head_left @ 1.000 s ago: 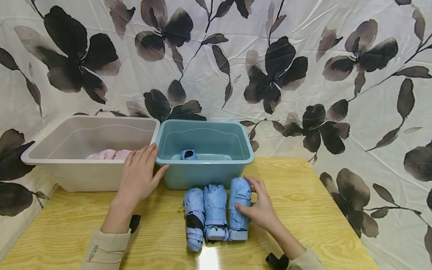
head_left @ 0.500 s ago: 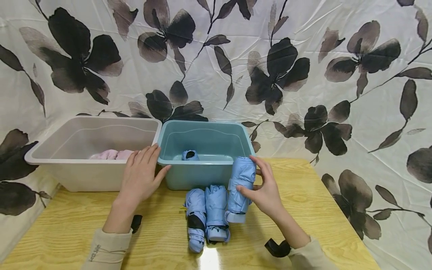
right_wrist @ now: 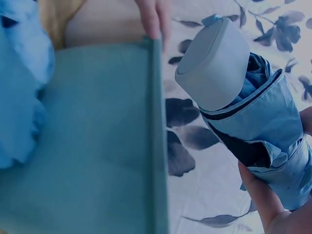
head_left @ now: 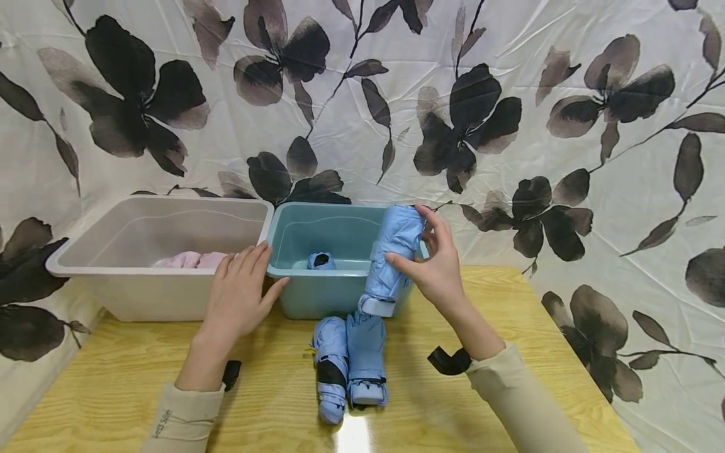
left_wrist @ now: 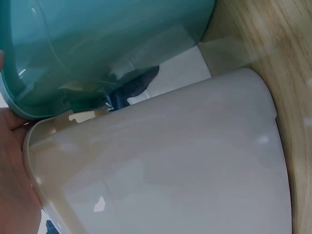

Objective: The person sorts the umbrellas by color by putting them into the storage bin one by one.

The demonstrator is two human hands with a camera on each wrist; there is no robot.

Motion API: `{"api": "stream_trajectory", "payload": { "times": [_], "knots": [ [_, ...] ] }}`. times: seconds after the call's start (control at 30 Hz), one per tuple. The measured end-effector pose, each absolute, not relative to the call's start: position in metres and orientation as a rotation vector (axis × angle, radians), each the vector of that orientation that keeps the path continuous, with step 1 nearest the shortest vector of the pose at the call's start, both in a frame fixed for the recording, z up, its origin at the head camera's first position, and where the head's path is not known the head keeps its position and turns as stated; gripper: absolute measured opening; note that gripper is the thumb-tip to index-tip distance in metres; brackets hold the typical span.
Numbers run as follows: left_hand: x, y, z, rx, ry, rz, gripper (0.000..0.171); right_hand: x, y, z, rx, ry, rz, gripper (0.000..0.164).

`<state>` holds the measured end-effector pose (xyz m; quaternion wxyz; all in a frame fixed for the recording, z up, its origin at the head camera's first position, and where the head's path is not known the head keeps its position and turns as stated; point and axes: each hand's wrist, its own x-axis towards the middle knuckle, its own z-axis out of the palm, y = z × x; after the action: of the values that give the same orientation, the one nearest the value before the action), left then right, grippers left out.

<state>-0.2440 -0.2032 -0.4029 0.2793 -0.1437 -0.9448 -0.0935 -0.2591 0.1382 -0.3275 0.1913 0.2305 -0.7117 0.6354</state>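
Observation:
My right hand (head_left: 442, 270) grips a folded light-blue umbrella (head_left: 392, 251) by its side, thumb on the near face. It is tilted above the front right rim of the teal bin (head_left: 317, 296). In the right wrist view the pale handle end of the umbrella (right_wrist: 273, 131) shows beside the bin wall (right_wrist: 102, 122). My left hand (head_left: 238, 296) rests with extended fingers on the adjoining rims of the beige bin (head_left: 147, 296) and the teal bin. Two more folded blue umbrellas, one with a black band (head_left: 330, 371) and one with a pale handle (head_left: 367, 362), lie side by side on the table.
A rolled blue item with a dark end (head_left: 321, 261) sits inside the teal bin. Pink bundles (head_left: 187, 259) lie in the beige bin. Behind the wooden table (head_left: 481, 390) hangs a flower-printed cloth (head_left: 351, 113).
My right hand has lifted the rightmost umbrella off the table and carried it up to the teal bin's rim, tilting it. The left hand stays on the rims.

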Motion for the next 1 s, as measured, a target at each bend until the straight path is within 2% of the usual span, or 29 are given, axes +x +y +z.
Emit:
{"api": "stream_trajectory", "payload": {
  "times": [0.43, 1.0],
  "knots": [
    [-0.244, -0.203, -0.406, -0.391, -2.513, -0.271, 0.072, -0.328, 0.108, -0.299, 0.583, -2.066, 1.656, 0.087],
    [-0.244, -0.204, -0.403, -0.381, -2.526, -0.263, 0.073, -0.401, 0.071, -0.330, 0.505, -2.454, 1.410, 0.084]
  ]
}}
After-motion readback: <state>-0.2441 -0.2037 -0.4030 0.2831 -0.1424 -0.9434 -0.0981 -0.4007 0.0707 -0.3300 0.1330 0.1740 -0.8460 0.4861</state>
